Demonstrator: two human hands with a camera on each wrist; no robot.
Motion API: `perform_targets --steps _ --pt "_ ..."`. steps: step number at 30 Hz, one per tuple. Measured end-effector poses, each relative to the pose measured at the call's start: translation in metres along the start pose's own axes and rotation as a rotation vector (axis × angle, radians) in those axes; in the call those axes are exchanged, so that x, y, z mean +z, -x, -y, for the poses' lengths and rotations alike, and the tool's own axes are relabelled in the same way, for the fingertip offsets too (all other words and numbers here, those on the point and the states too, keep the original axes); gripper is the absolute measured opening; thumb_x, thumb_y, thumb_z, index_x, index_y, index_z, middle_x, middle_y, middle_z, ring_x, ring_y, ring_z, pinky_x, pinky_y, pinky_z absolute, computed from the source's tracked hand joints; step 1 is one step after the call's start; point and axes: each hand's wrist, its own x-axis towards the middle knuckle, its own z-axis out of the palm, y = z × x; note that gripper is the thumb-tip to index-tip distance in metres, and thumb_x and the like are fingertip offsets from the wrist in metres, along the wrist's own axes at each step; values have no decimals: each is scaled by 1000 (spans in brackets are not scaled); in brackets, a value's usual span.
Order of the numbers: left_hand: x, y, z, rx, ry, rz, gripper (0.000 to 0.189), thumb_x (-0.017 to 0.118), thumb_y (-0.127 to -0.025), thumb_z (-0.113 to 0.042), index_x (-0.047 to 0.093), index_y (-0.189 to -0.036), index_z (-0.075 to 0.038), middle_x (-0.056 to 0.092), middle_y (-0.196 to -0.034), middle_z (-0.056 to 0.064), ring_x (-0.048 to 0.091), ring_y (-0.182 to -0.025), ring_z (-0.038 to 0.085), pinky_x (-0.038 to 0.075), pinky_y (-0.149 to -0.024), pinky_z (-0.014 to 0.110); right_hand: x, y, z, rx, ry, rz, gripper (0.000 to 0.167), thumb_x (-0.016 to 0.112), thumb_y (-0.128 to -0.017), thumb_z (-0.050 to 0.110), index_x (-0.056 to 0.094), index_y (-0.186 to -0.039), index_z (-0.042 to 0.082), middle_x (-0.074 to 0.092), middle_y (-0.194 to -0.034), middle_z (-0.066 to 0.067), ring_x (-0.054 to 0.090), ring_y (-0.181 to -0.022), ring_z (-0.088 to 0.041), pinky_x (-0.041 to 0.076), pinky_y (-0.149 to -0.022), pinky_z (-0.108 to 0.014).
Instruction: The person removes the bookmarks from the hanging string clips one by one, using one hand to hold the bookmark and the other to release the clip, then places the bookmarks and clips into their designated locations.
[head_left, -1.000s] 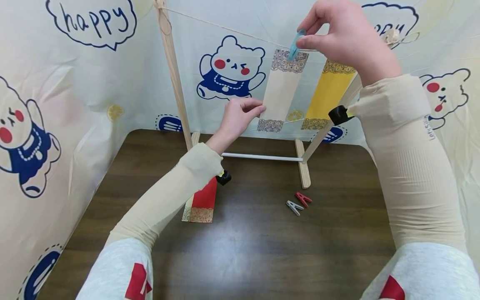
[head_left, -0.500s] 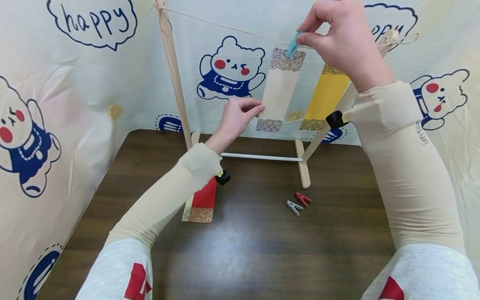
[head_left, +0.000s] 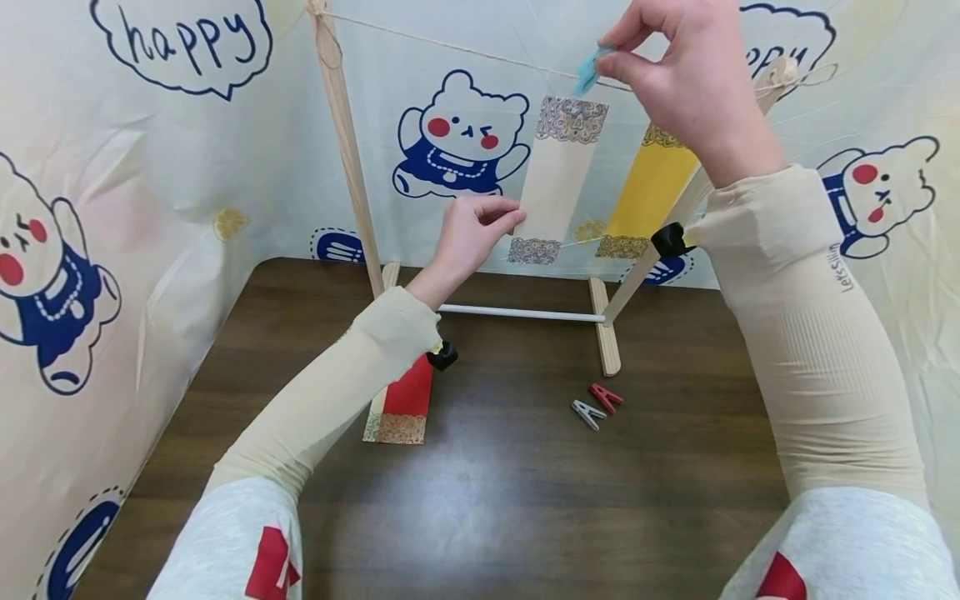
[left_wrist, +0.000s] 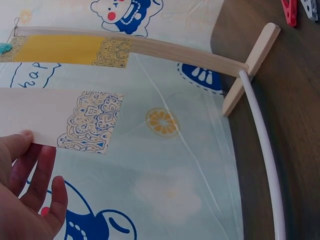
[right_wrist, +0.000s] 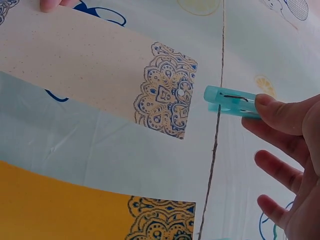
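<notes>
A cream paper strip with lace-patterned ends hangs below the string. My left hand pinches its left edge low down, between thumb and fingers. Above the strip, my right hand pinches a light-blue clothespin by its handle end. In the right wrist view the string passes at the clothespin's jaws, and a small gap separates its tip from the strip's upper end. Beside it hangs a yellow strip; a turquoise clip shows at its upper end in the left wrist view.
The string runs between two wooden posts, joined low down by a white rod. On the dark table lie a red clothespin, a grey clothespin and a red strip, partly behind my left forearm.
The light-blue clothespin has risen off the patterned top of the cream strip, which it overlapped before. My left hand and the strip have shifted slightly left.
</notes>
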Motion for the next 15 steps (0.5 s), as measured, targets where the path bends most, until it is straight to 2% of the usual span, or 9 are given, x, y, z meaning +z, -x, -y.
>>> perform_targets --steps 3,7,11,13,15 --pt "-1 1 1 -4 2 4 20 73 -100 -18 80 -115 -7 77 -101 9 67 -89 18 57 -82 26 0 0 -1 -4 1 -13 28 65 -104 25 75 -119 3 59 -106 13 37 -108 7 38 -93 -17" --pt "-3 2 2 -7 -4 6 20 73 -100 -18 80 -115 -7 77 -102 9 67 -89 18 57 -83 27 -1 2 -3 -13 -8 -44 28 65 -104 25 76 -120 5 58 -105 17 40 -103 7 37 -79 -18" --pt "-4 4 4 -23 0 5 20 73 -100 -17 80 -115 -6 77 -103 9 67 -89 18 56 -83 27 -1 4 -6 -60 -26 -96 27 68 -102 26 77 -117 5 62 -102 19 44 -98 10 34 -94 -17" --pt "-5 5 5 -29 5 4 20 73 -100 -18 80 -115 -6 78 -104 9 67 -90 18 56 -82 26 -2 6 -8 -97 -29 -125 27 70 -101 25 78 -116 4 69 -101 11 46 -95 11 28 -105 -18" --pt "-5 6 6 -29 6 2 21 73 -100 -18 80 -116 -7 78 -105 9 66 -91 18 55 -82 26 -3 9 -9 -118 -31 -143 26 71 -101 25 78 -114 3 72 -102 5 44 -97 13 25 -109 -19"
